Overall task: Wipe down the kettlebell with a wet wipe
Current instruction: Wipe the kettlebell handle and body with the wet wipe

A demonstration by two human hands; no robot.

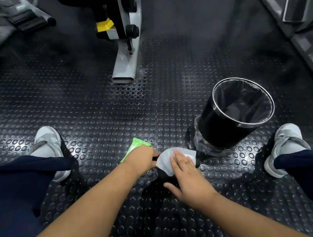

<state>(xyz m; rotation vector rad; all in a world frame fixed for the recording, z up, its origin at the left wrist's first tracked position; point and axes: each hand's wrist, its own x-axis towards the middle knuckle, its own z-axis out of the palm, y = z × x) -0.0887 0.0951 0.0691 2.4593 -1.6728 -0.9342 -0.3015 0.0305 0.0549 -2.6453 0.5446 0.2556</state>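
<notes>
Kettlebell [164,177]: black, on the studded floor [97,113] between my shoes [47,141], largely hidden by the white wipe [166,160] and both hands. My right hand [189,180] lies flat on the wipe with fingers straight, pressing it to the kettlebell. My left hand [142,158] curls round the kettlebell's left side; its fingertips are out of sight. Green wipe pack [135,146]: half covered by the left hand, print illegible. Lined bin [210,124]: just to the right. Label [111,33] on the machine leg [126,63]: too blurred to read.
</notes>
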